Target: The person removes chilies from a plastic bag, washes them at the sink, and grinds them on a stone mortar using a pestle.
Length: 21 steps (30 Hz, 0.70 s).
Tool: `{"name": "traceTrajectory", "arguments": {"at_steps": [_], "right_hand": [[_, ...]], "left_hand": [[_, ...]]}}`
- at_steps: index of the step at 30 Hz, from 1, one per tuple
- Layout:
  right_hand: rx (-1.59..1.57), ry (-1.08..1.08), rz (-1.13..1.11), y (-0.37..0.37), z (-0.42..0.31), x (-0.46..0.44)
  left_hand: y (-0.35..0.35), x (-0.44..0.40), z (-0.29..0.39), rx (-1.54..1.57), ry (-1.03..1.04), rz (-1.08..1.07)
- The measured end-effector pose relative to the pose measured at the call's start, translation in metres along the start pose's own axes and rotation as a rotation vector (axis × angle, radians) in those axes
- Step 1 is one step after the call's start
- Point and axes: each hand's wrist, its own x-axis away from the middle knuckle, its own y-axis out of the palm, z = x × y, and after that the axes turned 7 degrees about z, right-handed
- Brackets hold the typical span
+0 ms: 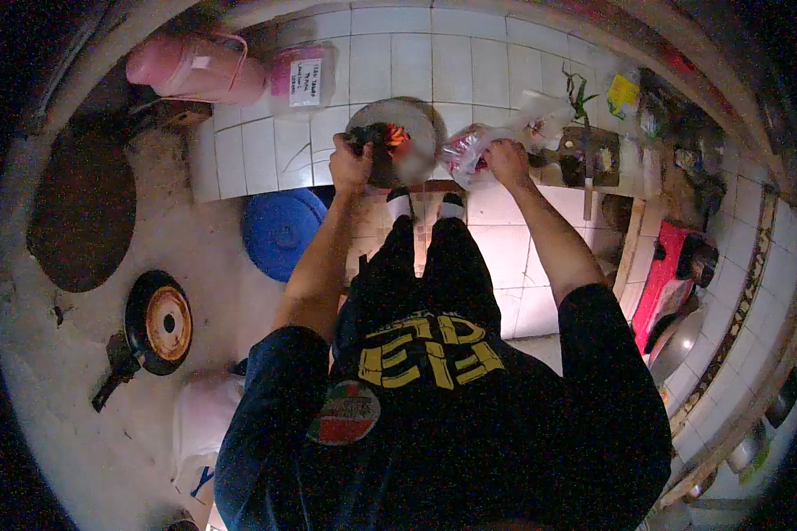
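Where right hand [507, 162] touches, plastic bag [466, 149]

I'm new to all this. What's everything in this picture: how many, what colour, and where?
jug: 1, pink, upper left
labelled container: 1, pink, right of jug
tiled counter: 1, white, top
round vessel: 1, greyish, counter middle
orange pieces: count unclear, orange, at vessel
dark item: 1, blackish, at left hand
plastic bag: 1, clear, at right hand
board: 1, dark, counter right
knife: 1, greyish, across board
stalks: several, green, above board
packet: 1, yellow, upper right
round tub or lid: 1, blue, below counter
pan: 1, black and brown, left
shoes: 2, black-and-white, centre
T-shirt: 1, black, bottom
left hand: 1, at dark item
right hand: 1, at bag
Dim clutter: uncountable
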Motion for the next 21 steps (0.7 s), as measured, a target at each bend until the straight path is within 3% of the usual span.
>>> {"name": "traceTrajectory", "arguments": {"at_steps": [5,7,11,13,21], "right_hand": [[-0.23,0.021,0.075,-0.027,0.014,0.003],[-0.433,-0.032,0.202,-0.028,0.022,-0.004],[-0.495,-0.043,0.244,-0.035,0.018,-0.023],[-0.36,-0.017,0.11,-0.036,0.014,-0.037],[-0.315,0.077,-0.096,-0.061,0.007,-0.057]], "left_hand": [[0.002,0.005,0.009,-0.073,0.009,-0.019],[0.002,0.004,0.01,-0.135,-0.03,-0.09],[-0.001,0.01,0.015,-0.166,0.01,-0.068],[-0.001,0.013,0.017,-0.245,0.004,-0.073],[0.008,0.014,0.006,-0.191,0.09,-0.015]]}}
